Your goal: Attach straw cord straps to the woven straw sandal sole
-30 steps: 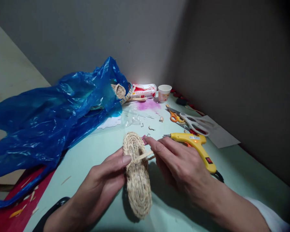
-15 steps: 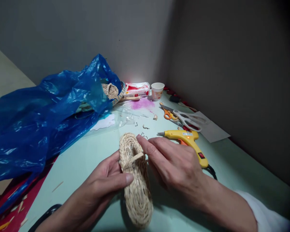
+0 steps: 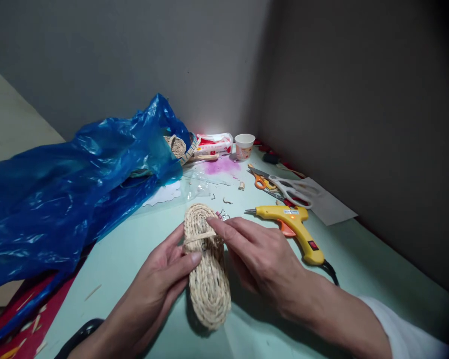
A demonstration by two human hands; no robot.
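Strap (image 3: pixel 199 238) lay level across woven sole (image 3: pixel 210 286), had slanted earlier; fit looked squarer | sole: over table (image 3: pixel 127 244), my left hand (image 3: pixel 163 274) clamped its edge | right hand (image 3: pixel 264 254): at strap's end, grip unclear

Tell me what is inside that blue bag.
At the mouth of the blue bag, a coiled woven piece and a curved rim show. Anything deeper is hidden by its folds.
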